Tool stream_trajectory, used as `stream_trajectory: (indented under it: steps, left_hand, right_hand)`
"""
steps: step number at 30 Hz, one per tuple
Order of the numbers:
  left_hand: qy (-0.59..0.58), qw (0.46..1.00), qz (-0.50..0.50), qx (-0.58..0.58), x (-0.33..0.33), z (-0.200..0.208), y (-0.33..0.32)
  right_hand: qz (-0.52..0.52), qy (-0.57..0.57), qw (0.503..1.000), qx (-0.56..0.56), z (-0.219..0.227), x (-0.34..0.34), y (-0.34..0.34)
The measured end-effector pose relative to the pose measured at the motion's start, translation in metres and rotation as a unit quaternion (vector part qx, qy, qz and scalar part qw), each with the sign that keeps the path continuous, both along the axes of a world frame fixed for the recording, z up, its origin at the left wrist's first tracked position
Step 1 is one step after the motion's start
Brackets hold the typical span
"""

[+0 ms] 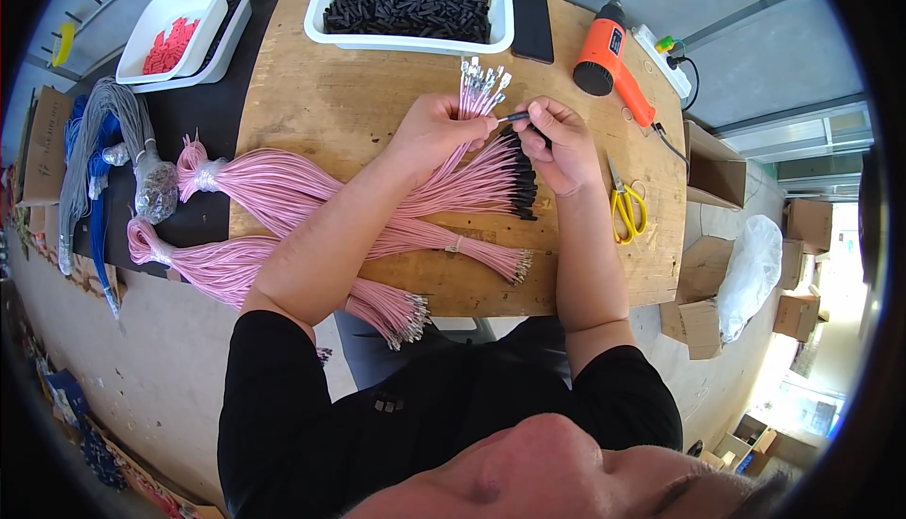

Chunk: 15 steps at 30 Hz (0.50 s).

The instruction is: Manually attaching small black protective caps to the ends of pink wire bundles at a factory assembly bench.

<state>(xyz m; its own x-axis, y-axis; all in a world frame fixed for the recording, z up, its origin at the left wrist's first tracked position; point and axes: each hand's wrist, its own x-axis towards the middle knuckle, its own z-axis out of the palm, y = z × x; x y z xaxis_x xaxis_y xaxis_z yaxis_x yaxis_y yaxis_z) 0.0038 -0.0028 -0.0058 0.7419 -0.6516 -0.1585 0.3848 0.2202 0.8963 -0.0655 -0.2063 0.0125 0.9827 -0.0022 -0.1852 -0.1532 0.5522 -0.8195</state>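
Observation:
My left hand (436, 134) is closed round a small bunch of pink wires (475, 102), whose bare metal terminals fan out above the fingers. One wire end points right from its fingertips. At that end my right hand (559, 143) pinches a thin black sleeve (515, 117); whether the sleeve sits over the terminal is too small to tell. Below the hands lies a large bundle of pink wires (444, 196), many tipped with black sleeves (524, 179). Nearer me, two more pink bundles end in bare metal terminals (514, 262) (408, 323).
A white tub (408, 43) of black sleeves stands at the table's far edge, beside a black phone (533, 26). To the right are an orange heat gun (609, 57), a power strip (661, 61) and yellow-handled scissors (625, 208). Grey wires (113, 108) and stacked white trays (189, 66) are left.

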Motion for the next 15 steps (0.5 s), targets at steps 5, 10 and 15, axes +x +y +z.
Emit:
stream_trajectory:
  steps: [5, 10, 15]
  left_hand:
    - [-0.002, 1.000, 0.013, 0.015, -0.0015, 0.0025, 0.0002]
    - [-0.013, 1.000, 0.002, 0.004, -0.0013, 0.0014, 0.0008]
    - [-0.028, 0.999, 0.014, 0.010, -0.0037, 0.0020, 0.0005]
  right_hand:
    - [0.006, 0.009, 1.000, -0.003, 0.0055, -0.0005, 0.0033]
    - [0.008, 0.002, 1.000, -0.028, -0.0014, -0.0001, 0.0034]
    - [-0.035, 0.002, 0.998, -0.054, 0.0043, 0.0005, 0.0022]
